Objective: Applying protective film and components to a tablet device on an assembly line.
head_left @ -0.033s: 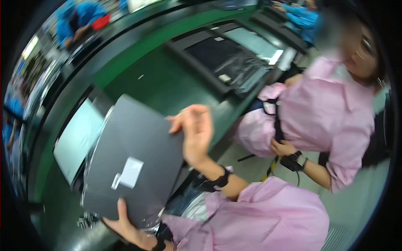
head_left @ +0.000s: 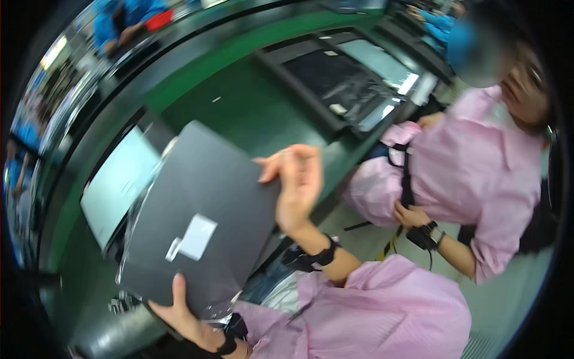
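A dark grey flat panel (head_left: 203, 173), partly wrapped in clear film, is tilted up in front of me. White labels (head_left: 198, 237) are stuck on its lower half. My left hand (head_left: 184, 314) grips its lower edge, thumb on the grey face and the other fingers hidden behind. At the right edge, my right hand (head_left: 299, 185) pinches the panel near its upper corner, fingers bent and slightly blurred. Just left of the panel, a pale glassy sheet (head_left: 119, 182) lies on the green bench in a dark frame, partly covered by the panel.
The green bench (head_left: 209, 119) runs away to the upper right. Black trays (head_left: 332, 116) there hold a film-covered dark panel (head_left: 332, 78) and a pale sheet (head_left: 379, 63). A co-worker in pink (head_left: 460, 161) is close on my right. People in blue (head_left: 122, 27) work beyond the bench.
The whole view has shifted slightly, so the bench, the co-worker and the panel appear a little farther right. Both hands keep the same hold on the panel.
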### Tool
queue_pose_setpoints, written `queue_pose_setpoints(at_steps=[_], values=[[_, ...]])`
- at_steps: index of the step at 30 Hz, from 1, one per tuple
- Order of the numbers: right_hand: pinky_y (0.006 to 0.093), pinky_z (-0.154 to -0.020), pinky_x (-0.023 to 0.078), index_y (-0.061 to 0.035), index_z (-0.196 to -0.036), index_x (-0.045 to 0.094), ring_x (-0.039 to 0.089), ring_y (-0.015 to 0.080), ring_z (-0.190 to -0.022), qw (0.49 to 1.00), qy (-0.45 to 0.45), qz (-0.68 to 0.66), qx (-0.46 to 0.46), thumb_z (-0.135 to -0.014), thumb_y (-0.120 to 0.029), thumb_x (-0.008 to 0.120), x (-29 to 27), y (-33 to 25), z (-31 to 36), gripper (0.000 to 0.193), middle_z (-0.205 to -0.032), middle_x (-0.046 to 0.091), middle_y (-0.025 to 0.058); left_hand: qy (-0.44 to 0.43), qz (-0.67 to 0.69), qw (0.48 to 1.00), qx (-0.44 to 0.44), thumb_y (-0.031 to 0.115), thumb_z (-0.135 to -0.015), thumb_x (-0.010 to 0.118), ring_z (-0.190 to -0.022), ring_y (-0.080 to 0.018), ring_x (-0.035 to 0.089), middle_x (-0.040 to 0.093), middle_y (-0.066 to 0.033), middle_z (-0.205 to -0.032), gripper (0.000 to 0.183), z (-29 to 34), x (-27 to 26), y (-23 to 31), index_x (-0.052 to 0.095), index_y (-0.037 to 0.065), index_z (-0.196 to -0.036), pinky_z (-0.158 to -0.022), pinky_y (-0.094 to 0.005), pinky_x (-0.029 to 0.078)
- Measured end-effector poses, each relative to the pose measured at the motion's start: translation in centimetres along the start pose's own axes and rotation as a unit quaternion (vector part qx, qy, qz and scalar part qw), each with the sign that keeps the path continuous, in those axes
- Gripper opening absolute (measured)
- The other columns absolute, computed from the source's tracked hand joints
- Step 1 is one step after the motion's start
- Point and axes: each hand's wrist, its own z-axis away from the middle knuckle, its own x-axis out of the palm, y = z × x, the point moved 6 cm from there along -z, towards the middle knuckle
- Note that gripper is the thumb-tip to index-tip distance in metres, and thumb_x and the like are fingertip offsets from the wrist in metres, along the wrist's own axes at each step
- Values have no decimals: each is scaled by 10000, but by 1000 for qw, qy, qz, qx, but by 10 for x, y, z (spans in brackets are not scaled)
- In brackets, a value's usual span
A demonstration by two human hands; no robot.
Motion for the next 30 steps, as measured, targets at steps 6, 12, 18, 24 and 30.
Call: queue_pose_setpoints(at_steps=[6,12,18,24,30], values=[[423,-798,523,-7,-998,397,530,142,-616,996,-17,76,-47,-958,-72,369,2,-6,2,81,-637,524,88,34,31,998,-36,22,-682,754,-963,-192,526,538,-113,-1105,630,-9,-9,-8,453,-43,-1231,-900,-288,394],[363,-777,524,4,-985,431,549,133,-645,997,8,77,22,-942,-44,426,-8,-3,-1,66,-690,550,83,11,16,999,-40,26,-685,750,-978,-189,521,537,-118,-1106,640,-8,-4,-7,442,-46,-1242,-907,-289,387],[326,-644,501,-5,-818,560,609,228,-718,875,-167,337,-304,-782,2,573,19,-95,-21,39,-842,604,108,-17,23,999,-25,76,-790,642,-903,-180,558,556,-128,-1072,434,0,10,-3,472,-34,-1174,-823,-282,444],[337,-662,493,-20,-838,555,560,235,-723,782,-445,212,-381,-819,-70,516,114,-123,93,66,-836,577,101,381,-297,828,284,194,-752,723,-943,-156,582,588,-76,-1114,485,38,-22,4,538,38,-1173,-749,-228,493],[322,-712,509,-38,-923,531,506,177,-691,536,-555,316,-552,-943,-47,406,131,-128,148,127,-844,568,98,-93,-68,991,-63,155,-772,712,-1014,-214,528,499,-140,-1206,647,-25,0,-17,387,25,-1316,-854,-305,458]])
